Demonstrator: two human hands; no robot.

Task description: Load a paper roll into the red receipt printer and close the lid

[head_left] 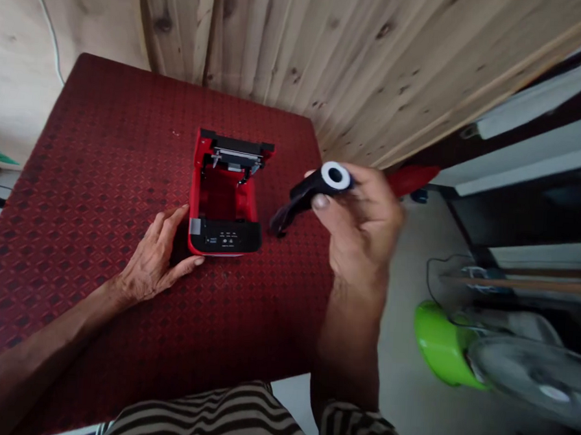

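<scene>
The head view gives me both bare hands over the patterned red table [130,125]. The right hand [365,231] is closed on a black roll [312,187] with a white core [328,175], thumb on its near side and fingers behind; it holds the roll up to the right of the red box [250,205], apart from it. A loose dark tail [285,216] hangs from the roll toward the left, its end near the box's right side. The left hand [155,256] is open and grips nothing: its fingers reach the box's left wall, its thumb the near left corner, though I cannot tell how firmly they press. The box's lid [238,155] stands tilted up at the far end; a black button panel [226,237] spans the near edge.

A steady box matters here, I judge, so I would brace it with the left fingers low, off the panel. I would grip the roll lightly, lest a squeeze dent the core or shift its layers. The tail looks bunched and could snag on the lid's fittings; I would smooth it and mind which way it unwinds.
</scene>
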